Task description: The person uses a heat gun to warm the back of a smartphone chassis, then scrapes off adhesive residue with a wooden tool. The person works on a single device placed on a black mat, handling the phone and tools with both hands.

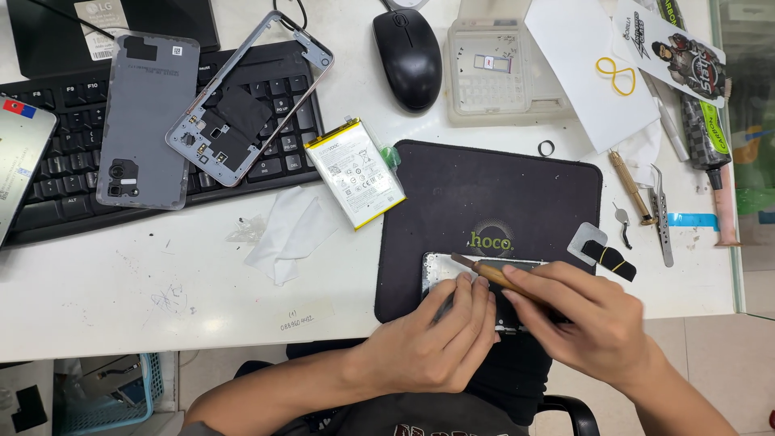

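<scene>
Lower centre of the frame: left hand (432,339) lies flat on the near edge of the phone (452,266), fingers curled down on it, pinning it to the dark work mat (500,194); there may be a thin dark tool under those fingers, can't tell. Right hand (593,323) is closed in a pen-style pinch round a wooden-handled tool (492,274), tip angled to the upper left and resting at the phone's top-left edge. The phone sits at the mat's near edge, mostly covered by both hands. To do this bit well, I'd judge: keep the tip shallow and low, small strokes, the holding hand steady so the phone doesn't skate off the mat, and pinning fingers clear of the tip. Just right of the hands, a small grey plate with a black part (601,252) lies near enough to be knocked. Middle of the frame, left of the mat: a white battery with yellow edge (355,171) and a crumpled white wipe (291,230). Right middle: tweezers (660,214) and a brass-handled screwdriver (630,186). Upper left: a grey back cover (145,121) and a phone frame (242,101) lie on a black keyboard (48,186). Top centre: a black mouse (408,56) and a clear parts box (492,73); beside it a white sheet with a yellow rubber band (617,77).
</scene>
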